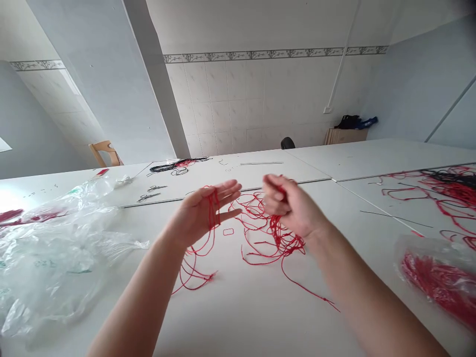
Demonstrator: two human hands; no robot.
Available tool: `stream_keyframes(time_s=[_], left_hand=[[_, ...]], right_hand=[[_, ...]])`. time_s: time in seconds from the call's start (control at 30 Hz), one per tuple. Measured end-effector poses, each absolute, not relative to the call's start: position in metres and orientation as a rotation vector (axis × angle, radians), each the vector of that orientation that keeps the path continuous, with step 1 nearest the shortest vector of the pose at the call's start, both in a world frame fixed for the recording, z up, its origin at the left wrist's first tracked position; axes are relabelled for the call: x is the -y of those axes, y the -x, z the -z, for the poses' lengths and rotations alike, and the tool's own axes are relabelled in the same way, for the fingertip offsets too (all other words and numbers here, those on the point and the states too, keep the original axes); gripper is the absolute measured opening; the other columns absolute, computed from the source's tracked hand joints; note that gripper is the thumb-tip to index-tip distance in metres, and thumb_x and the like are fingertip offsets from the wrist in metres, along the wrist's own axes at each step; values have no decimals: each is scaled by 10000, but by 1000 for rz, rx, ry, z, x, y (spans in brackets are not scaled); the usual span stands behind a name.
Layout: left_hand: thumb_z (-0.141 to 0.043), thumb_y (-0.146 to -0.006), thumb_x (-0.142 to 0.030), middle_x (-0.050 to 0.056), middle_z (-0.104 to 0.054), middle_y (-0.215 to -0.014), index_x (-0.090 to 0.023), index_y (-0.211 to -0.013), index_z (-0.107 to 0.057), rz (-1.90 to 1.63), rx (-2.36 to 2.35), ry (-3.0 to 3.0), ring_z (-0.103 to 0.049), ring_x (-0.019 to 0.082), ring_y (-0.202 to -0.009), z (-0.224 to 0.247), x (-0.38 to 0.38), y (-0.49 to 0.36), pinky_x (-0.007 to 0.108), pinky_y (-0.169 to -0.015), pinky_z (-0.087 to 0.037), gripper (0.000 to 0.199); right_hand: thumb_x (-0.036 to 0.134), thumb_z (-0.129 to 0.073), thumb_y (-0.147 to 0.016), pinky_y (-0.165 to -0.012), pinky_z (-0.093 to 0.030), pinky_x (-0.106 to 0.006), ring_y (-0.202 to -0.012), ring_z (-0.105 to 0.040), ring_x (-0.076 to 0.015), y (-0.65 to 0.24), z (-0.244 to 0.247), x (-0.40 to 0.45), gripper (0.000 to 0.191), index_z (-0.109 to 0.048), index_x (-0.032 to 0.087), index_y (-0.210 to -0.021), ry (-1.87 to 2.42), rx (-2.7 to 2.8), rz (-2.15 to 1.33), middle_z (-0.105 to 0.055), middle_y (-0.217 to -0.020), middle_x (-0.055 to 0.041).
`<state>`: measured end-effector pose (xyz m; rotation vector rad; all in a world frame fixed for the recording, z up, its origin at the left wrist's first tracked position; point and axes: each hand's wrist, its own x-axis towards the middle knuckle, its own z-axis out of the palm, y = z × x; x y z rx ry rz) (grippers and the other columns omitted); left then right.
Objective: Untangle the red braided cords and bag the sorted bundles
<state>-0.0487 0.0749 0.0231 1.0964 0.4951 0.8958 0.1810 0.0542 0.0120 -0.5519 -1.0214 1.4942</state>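
Note:
My left hand (201, 208) is raised above the white table, fingers stretched out. Several thin red cords (211, 210) hang across its palm, caught near the thumb, and their ends trail down to the tabletop. To its right, my right hand (286, 201) is closed in a fist around a bundle of red cord (277, 230), slightly blurred. Strands dangle below the fist into a loose red tangle (256, 208) behind both hands. One knotted cord end (325, 299) lies toward the front. A small red loop (228, 231) rests between the hands.
Crumpled clear plastic bags (59, 258) spread over the left side. Two pairs of scissors (152, 194) and black cord (174, 165) lie farther back, near a metal ruler (262, 163). On the right are a bag of red cord (439, 282) and a red-and-black cord pile (455, 186).

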Motion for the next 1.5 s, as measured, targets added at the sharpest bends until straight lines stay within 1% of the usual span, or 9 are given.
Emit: stream_keyframes(time_s=[0.13,0.27,0.4,0.5,0.67,0.93,1.1,1.33,1.5], left_hand=[[-449,-1013,-330,109,-604,-1471,-184,-1269,-736,-808,-435,-1167,-407,339,-1454,-13,-71,40,493,-1091,-466,411],[-438,-1028,-363,126,-638,-1419,-197,-1318,-714,-768,-427,-1199,-499,340,-1357,-11,-69,38,481,-1066,-447,434],[-450,-1026,-374,120,-671,-1358,-203,-1341,-701,-762,-452,-1220,-537,319,-1279,-11,-70,37,459,-1048,-444,438],[-434,-1031,-364,119,-658,-1380,-195,-1349,-695,-763,-441,-1231,-521,323,-1307,-11,-70,37,465,-1066,-437,445],[-417,-1038,-352,85,-559,-1520,-208,-1324,-710,-781,-405,-1244,-365,340,-1469,-12,-72,39,482,-1101,-435,435],[-437,-1032,-347,102,-649,-1420,-196,-1359,-690,-822,-412,-1195,-443,331,-1434,-16,-75,47,479,-1096,-465,440],[-450,-1029,-358,101,-659,-1406,-198,-1344,-700,-879,-430,-1190,-459,333,-1420,-20,-73,50,467,-1057,-501,432],[-439,-1039,-409,97,-644,-1423,-210,-1336,-706,-891,-464,-1200,-455,334,-1416,-20,-73,48,464,-1055,-498,446],[-433,-1039,-460,87,-613,-1464,-242,-1352,-696,-841,-471,-1294,-390,342,-1465,-16,-72,44,510,-1121,-419,463]], right_hand=[[405,-675,-936,-505,-209,-288,-519,-246,-103,-151,-1,-38,166,-674,240,-917,842,1415,-1322,-331,-591,78],[403,-704,-920,-665,-367,-298,-689,-457,-124,-146,3,-33,145,-715,264,-959,936,1531,-1186,-561,-765,31],[410,-705,-913,-706,-385,-305,-763,-504,-139,-147,4,-35,147,-717,265,-938,941,1565,-1177,-582,-801,25],[391,-705,-913,-641,-348,-290,-690,-451,-123,-149,3,-35,148,-687,247,-884,939,1558,-1208,-510,-723,39],[351,-658,-939,-516,-188,-285,-530,-207,-92,-160,-2,-41,277,-552,209,-726,734,1381,-1361,-293,-607,70],[245,-806,-760,-423,-203,-202,-610,-410,-64,-201,-20,-56,199,-616,186,-755,465,802,-1418,-587,-839,2],[266,-732,-820,-422,-192,-249,-515,-324,-85,-236,-37,-50,149,-597,244,-760,437,819,-1237,-446,-634,42],[393,-708,-889,-460,-233,-250,-532,-233,-109,-216,-34,-45,181,-649,235,-824,467,924,-1258,-209,-600,69],[514,-682,-920,-471,-183,-260,-522,-211,-91,-178,-12,-44,305,-661,215,-868,641,1316,-1494,-273,-612,77]])
